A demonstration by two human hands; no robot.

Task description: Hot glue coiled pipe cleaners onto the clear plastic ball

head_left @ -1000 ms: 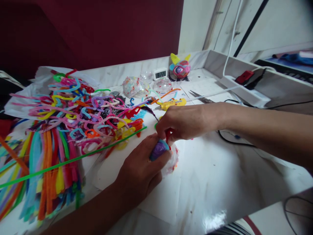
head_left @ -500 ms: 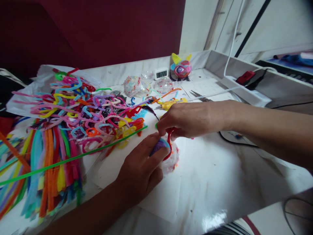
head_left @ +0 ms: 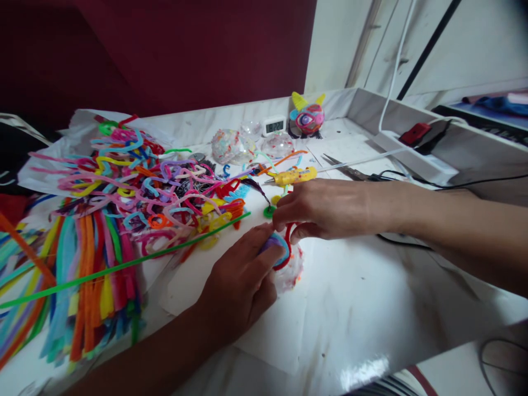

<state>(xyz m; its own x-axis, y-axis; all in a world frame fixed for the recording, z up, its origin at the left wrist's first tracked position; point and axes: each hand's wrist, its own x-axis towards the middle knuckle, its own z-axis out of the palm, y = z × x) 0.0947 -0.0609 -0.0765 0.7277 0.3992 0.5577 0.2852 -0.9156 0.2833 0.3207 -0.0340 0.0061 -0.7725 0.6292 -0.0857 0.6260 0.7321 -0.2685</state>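
Observation:
My left hand [head_left: 239, 283] is closed around a clear ball [head_left: 291, 272] with a purple and blue spiral on its top, holding it on the white table [head_left: 371, 308]. My right hand [head_left: 325, 209] pinches a red pipe cleaner [head_left: 287, 242] that curls around the spiral's edge. A small green coil [head_left: 269, 211] lies just left of my right fingers. A yellow glue gun [head_left: 293, 176] rests just behind my right hand.
A heap of bent coloured pipe cleaners [head_left: 144, 187] and straight ones [head_left: 82, 286] fills the left. A long green stem [head_left: 124, 267] crosses them. Clear balls [head_left: 231, 146], a small clock [head_left: 274, 126], a finished pink ball figure [head_left: 308, 116], scissors [head_left: 346, 168] and a power strip [head_left: 412, 151] stand behind.
The red pipe cleaner has been wound further around the purple spiral. My right hand shifted slightly right, uncovering the small green coil. My left hand kept its hold on the ball.

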